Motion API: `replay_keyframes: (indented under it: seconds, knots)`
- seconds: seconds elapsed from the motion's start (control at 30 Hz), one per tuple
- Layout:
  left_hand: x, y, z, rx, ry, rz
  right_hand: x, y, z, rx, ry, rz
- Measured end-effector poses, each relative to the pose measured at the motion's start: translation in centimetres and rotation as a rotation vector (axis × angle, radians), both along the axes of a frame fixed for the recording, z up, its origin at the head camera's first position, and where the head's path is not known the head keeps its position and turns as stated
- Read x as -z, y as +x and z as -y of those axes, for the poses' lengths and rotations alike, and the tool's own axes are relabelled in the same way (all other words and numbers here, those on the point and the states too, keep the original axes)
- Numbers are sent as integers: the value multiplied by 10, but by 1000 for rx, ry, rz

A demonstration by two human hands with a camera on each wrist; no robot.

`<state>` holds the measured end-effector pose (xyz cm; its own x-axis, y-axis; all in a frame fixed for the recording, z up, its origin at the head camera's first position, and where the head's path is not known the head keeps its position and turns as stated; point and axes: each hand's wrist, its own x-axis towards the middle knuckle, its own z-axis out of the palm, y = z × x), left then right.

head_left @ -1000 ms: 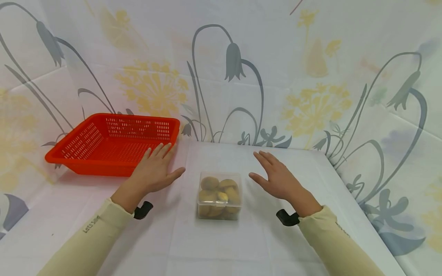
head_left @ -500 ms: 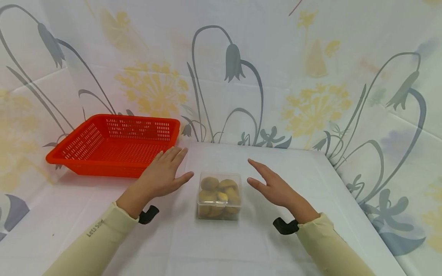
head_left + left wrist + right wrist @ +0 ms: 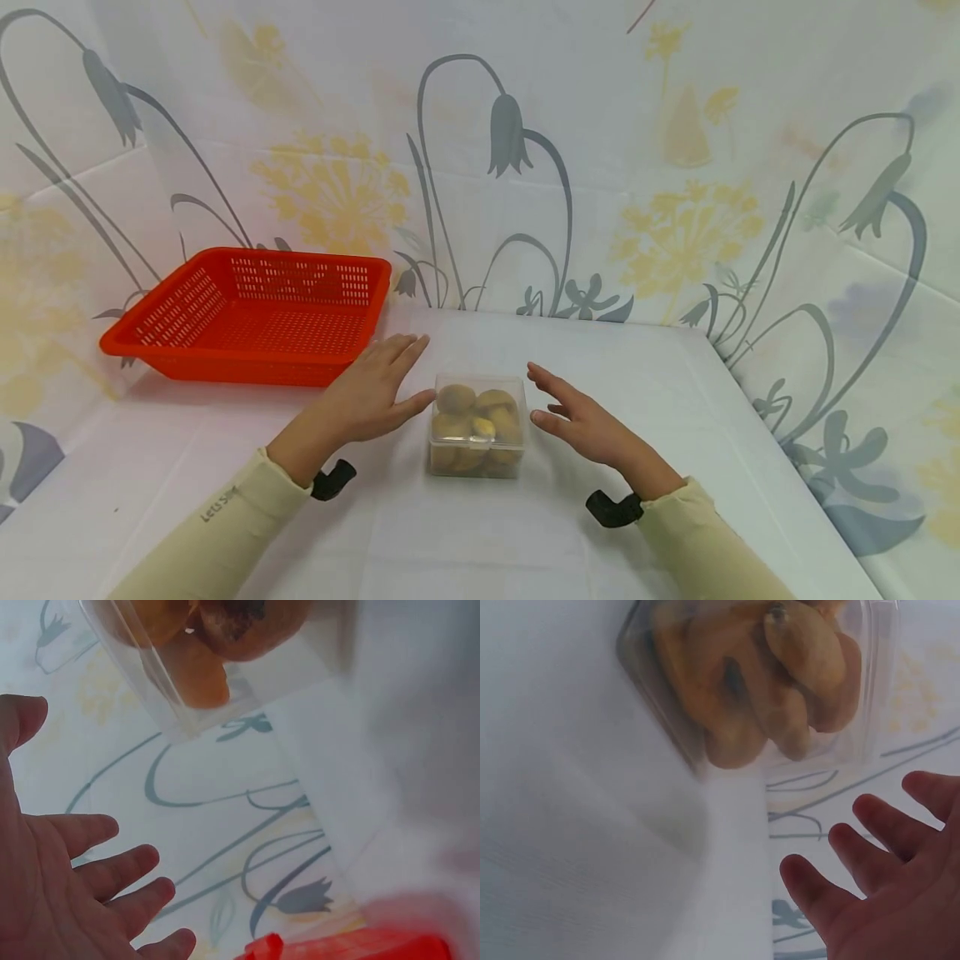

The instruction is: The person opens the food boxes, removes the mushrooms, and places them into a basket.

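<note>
A clear lidded plastic box [image 3: 477,427] stands on the white-covered table, filled with several tan, rounded, mushroom-like pieces [image 3: 453,428]. To its left is my left hand [image 3: 367,398], fingers extended, with the thumb tip close to the box's upper left edge; contact cannot be told. My right hand [image 3: 588,423] hovers off the right side, fingers loosely straight and thumb toward the box. Both hands hold nothing. In the left wrist view the box [image 3: 202,720] shows beyond the spread fingers. The right wrist view has the box [image 3: 877,682] above the fingertips, apart from them.
A red perforated plastic basket [image 3: 225,357] sits at the back left, behind my left hand. White cloth [image 3: 480,542] covers the table. A flower-printed cloth [image 3: 600,167] hangs behind and along the sides.
Both hands have moved inward and nearer to me, closing in on the box from either side. The box and the basket stay where they were.
</note>
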<state>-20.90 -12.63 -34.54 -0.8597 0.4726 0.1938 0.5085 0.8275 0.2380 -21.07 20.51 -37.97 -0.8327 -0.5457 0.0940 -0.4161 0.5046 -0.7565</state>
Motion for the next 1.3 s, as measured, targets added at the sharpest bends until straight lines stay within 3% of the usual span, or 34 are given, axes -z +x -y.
replay_keyframes:
  seconds: [0.37,0.67,0.9,1.17,1.3]
  knots:
    - [6,8,-12,71,21,-9,11,1,5,-41,-38,105]
    - [9,11,-21,119,36,6,21,-2,8,-25,-86,182]
    - [13,12,-28,170,56,-26,27,-4,10,-42,-141,230]
    - [17,12,-35,205,12,-87,33,-4,14,-82,-207,255]
    - [20,13,-39,216,-20,-119,35,-4,18,-63,-202,274]
